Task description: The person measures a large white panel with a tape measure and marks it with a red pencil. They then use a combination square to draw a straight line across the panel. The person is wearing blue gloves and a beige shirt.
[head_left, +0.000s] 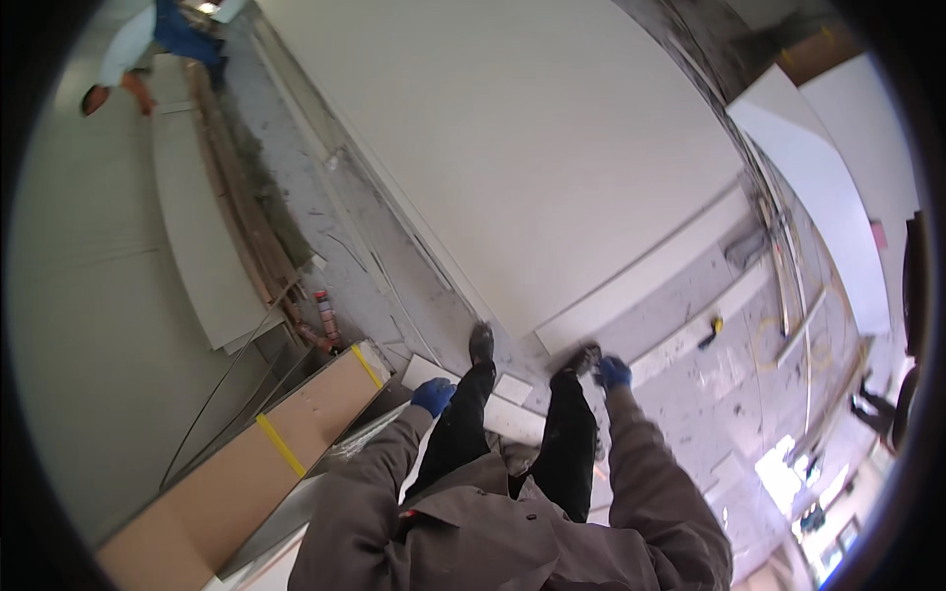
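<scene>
Both of my hands wear blue gloves and hang low on either side of my legs. My left hand [433,396] is beside my left knee, above a pale board piece [422,374]; its fingers look loosely curled but are too small to make out. Next to my right shoe [583,359] is my right hand [613,371], with its fingers partly hidden and blurred. Nothing that I can name shows in either hand. A large pale flat panel [532,148] lies ahead of my feet, with a narrow white strip [650,271] along its near right edge.
Long cardboard boxes with yellow tape [325,409] lie at lower left, near orange-red canisters [326,313]. A yellow-and-black tool [710,333] rests on a board at right. White panels [818,177] stand at far right. Another person [163,44] bends over a long board at upper left.
</scene>
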`<state>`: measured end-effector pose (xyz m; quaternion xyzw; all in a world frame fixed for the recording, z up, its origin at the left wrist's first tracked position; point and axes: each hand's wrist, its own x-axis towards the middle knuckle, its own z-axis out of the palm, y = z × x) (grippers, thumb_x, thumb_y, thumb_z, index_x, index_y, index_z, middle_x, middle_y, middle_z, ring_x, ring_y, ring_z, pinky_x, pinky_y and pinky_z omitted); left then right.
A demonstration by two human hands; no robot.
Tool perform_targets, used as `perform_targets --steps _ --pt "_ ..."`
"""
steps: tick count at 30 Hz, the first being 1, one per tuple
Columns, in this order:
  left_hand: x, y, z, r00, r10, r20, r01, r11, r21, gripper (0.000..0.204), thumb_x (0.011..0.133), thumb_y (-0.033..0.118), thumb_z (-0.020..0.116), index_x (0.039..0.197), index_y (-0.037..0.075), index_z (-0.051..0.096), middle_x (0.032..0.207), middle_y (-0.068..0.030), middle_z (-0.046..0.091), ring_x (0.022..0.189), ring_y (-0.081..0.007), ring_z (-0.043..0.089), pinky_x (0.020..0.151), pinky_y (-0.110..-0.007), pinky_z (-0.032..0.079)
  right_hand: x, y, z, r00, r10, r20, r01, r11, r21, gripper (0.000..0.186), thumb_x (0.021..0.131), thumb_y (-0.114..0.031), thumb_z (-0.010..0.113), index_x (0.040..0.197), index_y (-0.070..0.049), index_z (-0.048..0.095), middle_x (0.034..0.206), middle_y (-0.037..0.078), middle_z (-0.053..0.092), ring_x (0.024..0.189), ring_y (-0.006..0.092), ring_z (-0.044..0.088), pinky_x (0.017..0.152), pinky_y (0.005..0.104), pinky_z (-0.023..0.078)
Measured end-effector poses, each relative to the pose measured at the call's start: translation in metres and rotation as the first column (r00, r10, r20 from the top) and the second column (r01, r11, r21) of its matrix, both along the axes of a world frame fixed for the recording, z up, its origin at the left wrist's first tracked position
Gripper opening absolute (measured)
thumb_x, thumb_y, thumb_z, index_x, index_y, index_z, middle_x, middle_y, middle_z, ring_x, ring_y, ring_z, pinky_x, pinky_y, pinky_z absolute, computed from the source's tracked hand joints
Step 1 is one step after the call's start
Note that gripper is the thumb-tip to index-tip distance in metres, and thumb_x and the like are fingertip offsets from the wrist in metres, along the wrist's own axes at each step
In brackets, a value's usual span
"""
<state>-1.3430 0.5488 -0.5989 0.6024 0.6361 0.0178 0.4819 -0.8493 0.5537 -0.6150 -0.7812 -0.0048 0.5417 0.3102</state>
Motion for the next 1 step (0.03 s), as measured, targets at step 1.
perform_targets --steps 1 --pt "-0.0025 -0.0098 -0.0098 0.999 -0.040 0.024 0.041 0.998 -0.043 0.029 0.095 0.033 0.058 0.101 0.009 0.072 0.099 -0.0168 0.073 0.084 -0.0298 0.070 0.079 -0.042 0.056 -0.0220 0.0226 -0.0151 0.991 -0.034 -0.129 0.040 0.998 0.050 0.018 0.088 -0.015 0.073 0.101 -0.003 0.070 0.078 0.007 0.067 0.060 0.0196 0.062 0.048 0.0320 0.050"
